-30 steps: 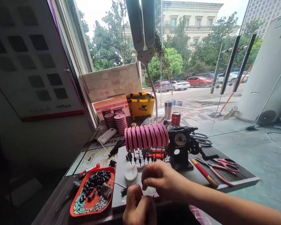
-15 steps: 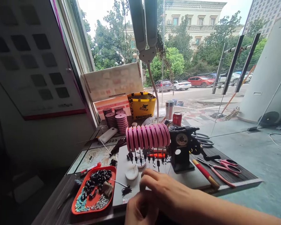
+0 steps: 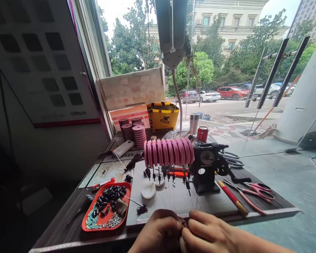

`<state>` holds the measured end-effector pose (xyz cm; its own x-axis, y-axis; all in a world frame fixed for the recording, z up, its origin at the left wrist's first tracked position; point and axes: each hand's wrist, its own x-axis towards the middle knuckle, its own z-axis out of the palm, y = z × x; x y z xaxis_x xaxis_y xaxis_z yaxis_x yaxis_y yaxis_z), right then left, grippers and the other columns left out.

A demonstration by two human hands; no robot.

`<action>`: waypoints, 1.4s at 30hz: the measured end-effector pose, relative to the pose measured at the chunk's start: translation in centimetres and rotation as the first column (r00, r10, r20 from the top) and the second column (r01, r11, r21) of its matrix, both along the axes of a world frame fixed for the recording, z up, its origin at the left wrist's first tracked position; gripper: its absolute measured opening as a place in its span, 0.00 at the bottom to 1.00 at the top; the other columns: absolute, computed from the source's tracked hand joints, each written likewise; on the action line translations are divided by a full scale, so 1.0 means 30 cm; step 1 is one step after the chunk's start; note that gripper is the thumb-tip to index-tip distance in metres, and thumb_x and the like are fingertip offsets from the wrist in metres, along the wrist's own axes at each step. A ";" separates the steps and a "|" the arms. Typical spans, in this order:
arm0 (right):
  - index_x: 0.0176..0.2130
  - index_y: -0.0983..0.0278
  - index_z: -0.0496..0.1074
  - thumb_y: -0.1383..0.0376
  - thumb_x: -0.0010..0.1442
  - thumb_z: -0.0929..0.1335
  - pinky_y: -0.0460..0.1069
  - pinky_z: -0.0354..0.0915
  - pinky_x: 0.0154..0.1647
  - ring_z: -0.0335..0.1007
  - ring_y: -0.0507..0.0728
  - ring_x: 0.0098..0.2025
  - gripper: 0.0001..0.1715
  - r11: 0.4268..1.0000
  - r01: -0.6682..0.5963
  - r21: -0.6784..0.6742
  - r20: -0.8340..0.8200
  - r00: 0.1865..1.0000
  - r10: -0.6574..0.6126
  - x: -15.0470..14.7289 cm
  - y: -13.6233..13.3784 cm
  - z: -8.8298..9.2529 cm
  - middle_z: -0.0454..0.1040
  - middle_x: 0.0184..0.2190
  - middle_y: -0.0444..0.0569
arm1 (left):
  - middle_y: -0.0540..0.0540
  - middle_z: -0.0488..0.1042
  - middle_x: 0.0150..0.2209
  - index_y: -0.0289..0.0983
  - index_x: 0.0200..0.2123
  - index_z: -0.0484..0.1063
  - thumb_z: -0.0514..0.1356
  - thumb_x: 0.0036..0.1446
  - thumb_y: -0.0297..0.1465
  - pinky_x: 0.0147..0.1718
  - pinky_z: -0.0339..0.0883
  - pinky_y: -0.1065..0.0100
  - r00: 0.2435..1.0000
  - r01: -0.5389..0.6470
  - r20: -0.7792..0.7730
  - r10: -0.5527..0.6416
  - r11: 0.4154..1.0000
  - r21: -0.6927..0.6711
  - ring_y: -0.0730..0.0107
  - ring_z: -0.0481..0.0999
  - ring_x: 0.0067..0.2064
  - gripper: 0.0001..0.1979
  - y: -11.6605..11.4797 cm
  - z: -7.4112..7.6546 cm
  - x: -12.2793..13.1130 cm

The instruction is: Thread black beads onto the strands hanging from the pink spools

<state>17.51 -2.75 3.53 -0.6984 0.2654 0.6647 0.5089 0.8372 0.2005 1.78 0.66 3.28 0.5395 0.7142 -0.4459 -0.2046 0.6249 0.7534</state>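
My left hand (image 3: pixel 159 230) and my right hand (image 3: pixel 212 232) are together at the table's front edge, both closed, fingertips nearly touching. Thin lines (image 3: pixel 171 202) run down to them from a row of pink spools (image 3: pixel 169 153). A small dark bit shows between the fingertips, too small to name. The spools sit side by side on the shaft of a black hand-crank winder (image 3: pixel 206 172). Black stopper-like pieces (image 3: pixel 159 178) hang below the spools on the lines. Behind my hands lie a white round disc (image 3: pixel 148 190) and a small dish of beads (image 3: pixel 159 180).
An orange tray (image 3: pixel 85 225) of black, green and silver small parts stands at left. Pink-handled scissors (image 3: pixel 260 191) and a red-and-yellow stick (image 3: pixel 232 198) lie at right. Stacked spools (image 3: pixel 139 136), a yellow bag (image 3: pixel 163 119) and a red can (image 3: pixel 202 134) stand at the back.
My right hand has come off the top of my left and moved right and down; the two now meet side by side. The view has shifted slightly. One hanging black piece now swings tilted.
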 end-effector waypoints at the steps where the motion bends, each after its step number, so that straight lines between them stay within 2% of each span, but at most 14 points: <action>1: 0.29 0.72 0.72 0.72 0.69 0.48 0.46 0.58 0.21 0.56 0.51 0.19 0.31 1.000 0.005 0.002 -0.013 1.000 -0.004 -0.001 -0.001 0.002 0.63 0.16 0.45 | 0.55 0.63 0.13 0.35 0.12 0.67 0.57 0.28 0.24 0.21 0.49 0.73 1.000 0.005 -0.008 -0.005 1.000 0.002 0.79 0.60 0.18 0.02 0.002 -0.009 0.001; 5: 0.22 0.67 0.69 0.73 0.68 0.48 0.47 0.56 0.20 0.53 0.51 0.17 0.33 0.999 0.011 0.036 -0.032 0.999 -0.010 -0.016 0.004 -0.012 0.63 0.15 0.44 | 0.56 0.58 0.12 0.37 0.11 0.64 0.56 0.28 0.27 0.21 0.47 0.71 0.999 0.022 -0.028 -0.020 0.998 0.061 0.78 0.55 0.18 0.01 0.011 -0.036 -0.001; 8: 0.23 0.65 0.67 0.72 0.69 0.48 0.46 0.56 0.22 0.56 0.50 0.18 0.32 1.000 0.001 0.001 -0.065 0.998 -0.001 -0.029 0.019 -0.029 0.67 0.16 0.43 | 0.53 0.63 0.15 0.35 0.14 0.70 0.58 0.31 0.25 0.22 0.48 0.70 0.996 0.020 -0.085 -0.004 0.981 0.194 0.75 0.58 0.20 0.01 0.013 -0.024 -0.012; 10: 0.24 0.64 0.67 0.68 0.70 0.48 0.46 0.56 0.22 0.57 0.50 0.18 0.32 0.997 -0.038 -0.064 -0.156 0.987 0.028 -0.036 0.028 -0.027 0.67 0.16 0.42 | 0.51 0.67 0.19 0.34 0.16 0.73 0.61 0.34 0.22 0.26 0.52 0.69 0.985 0.018 -0.165 0.056 0.909 0.416 0.72 0.61 0.25 0.03 0.012 -0.005 -0.025; 12: 0.23 0.64 0.66 0.61 0.70 0.51 0.44 0.56 0.22 0.57 0.49 0.18 0.30 0.955 -0.118 -0.271 -0.299 0.954 0.033 -0.039 0.028 -0.006 0.65 0.15 0.41 | 0.50 0.68 0.22 0.36 0.17 0.72 0.63 0.37 0.23 0.30 0.55 0.69 0.967 0.028 -0.215 0.135 0.784 0.620 0.69 0.63 0.28 0.03 0.013 0.007 -0.038; 14: 0.23 0.64 0.66 0.57 0.67 0.57 0.42 0.58 0.23 0.58 0.48 0.20 0.24 0.792 -0.210 -0.573 -0.436 0.897 -0.078 -0.041 0.020 0.033 0.65 0.17 0.40 | 0.50 0.67 0.24 0.36 0.17 0.72 0.64 0.40 0.29 0.32 0.58 0.68 0.962 0.027 -0.210 0.174 0.705 0.709 0.67 0.64 0.30 0.05 0.016 0.006 -0.047; 16: 0.25 0.64 0.67 0.57 0.61 0.64 0.42 0.59 0.27 0.61 0.49 0.24 0.17 0.573 -0.305 -0.761 -0.511 0.825 -0.240 -0.043 0.011 0.075 0.66 0.21 0.41 | 0.49 0.66 0.24 0.36 0.17 0.72 0.66 0.41 0.36 0.32 0.59 0.68 0.974 0.000 -0.162 0.157 0.719 0.695 0.66 0.64 0.31 0.10 0.021 -0.006 -0.047; 20: 0.26 0.65 0.68 0.56 0.54 0.70 0.45 0.60 0.32 0.62 0.51 0.28 0.15 0.286 -0.545 -0.788 -0.615 0.685 -0.390 -0.053 0.024 0.117 0.68 0.24 0.43 | 0.51 0.63 0.20 0.36 0.19 0.71 0.66 0.41 0.39 0.28 0.58 0.70 0.994 -0.039 -0.057 0.092 0.792 0.609 0.69 0.63 0.27 0.13 0.030 -0.026 -0.031; 22: 0.26 0.66 0.68 0.55 0.52 0.71 0.46 0.60 0.31 0.62 0.51 0.28 0.17 0.211 -0.642 -0.737 -0.663 0.627 -0.409 -0.059 0.045 0.113 0.67 0.23 0.43 | 0.53 0.62 0.19 0.36 0.19 0.71 0.66 0.42 0.36 0.25 0.56 0.71 0.992 -0.043 -0.072 0.105 0.812 0.582 0.71 0.60 0.25 0.11 0.027 -0.024 -0.023; 26: 0.26 0.66 0.68 0.56 0.51 0.72 0.47 0.59 0.34 0.63 0.51 0.28 0.16 0.232 -0.689 -0.686 -0.713 0.574 -0.403 -0.063 0.074 0.102 0.67 0.23 0.43 | 0.52 0.63 0.21 0.35 0.16 0.70 0.65 0.43 0.32 0.25 0.53 0.71 0.952 -0.125 -0.109 0.286 0.689 0.714 0.72 0.60 0.26 0.10 0.017 -0.015 -0.016; 27: 0.26 0.67 0.68 0.56 0.50 0.72 0.47 0.59 0.34 0.63 0.51 0.29 0.16 0.228 -0.688 -0.689 -0.710 0.580 -0.399 -0.064 0.073 0.104 0.67 0.23 0.43 | 0.52 0.63 0.21 0.35 0.16 0.70 0.65 0.42 0.32 0.24 0.53 0.72 0.953 -0.144 -0.090 0.289 0.694 0.706 0.74 0.59 0.25 0.10 0.017 -0.016 -0.016; 32: 0.25 0.65 0.67 0.58 0.49 0.72 0.47 0.63 0.31 0.67 0.52 0.27 0.15 0.103 -0.671 -0.735 -0.650 0.652 -0.391 -0.076 0.049 0.134 0.68 0.23 0.42 | 0.55 0.61 0.15 0.32 0.19 0.73 0.69 0.36 0.33 0.16 0.40 0.75 0.995 -0.077 0.082 0.057 0.962 0.262 0.85 0.49 0.16 0.10 0.033 -0.045 -0.023; 36: 0.24 0.65 0.66 0.61 0.47 0.72 0.45 0.62 0.30 0.65 0.51 0.26 0.12 0.057 -0.656 -0.753 -0.620 0.677 -0.397 -0.075 0.048 0.145 0.67 0.22 0.41 | 0.55 0.63 0.15 0.33 0.22 0.75 0.70 0.35 0.28 0.17 0.46 0.77 0.975 -0.104 0.204 0.092 0.993 0.048 0.82 0.58 0.17 0.08 0.041 -0.075 -0.025; 42: 0.24 0.66 0.67 0.58 0.48 0.72 0.46 0.59 0.30 0.62 0.50 0.27 0.15 0.132 -0.655 -0.744 -0.650 0.662 -0.374 -0.073 0.074 0.142 0.66 0.22 0.42 | 0.57 0.61 0.14 0.32 0.19 0.73 0.73 0.29 0.29 0.16 0.45 0.78 0.958 -0.113 0.272 0.097 0.993 0.042 0.85 0.56 0.16 0.13 0.037 -0.070 -0.021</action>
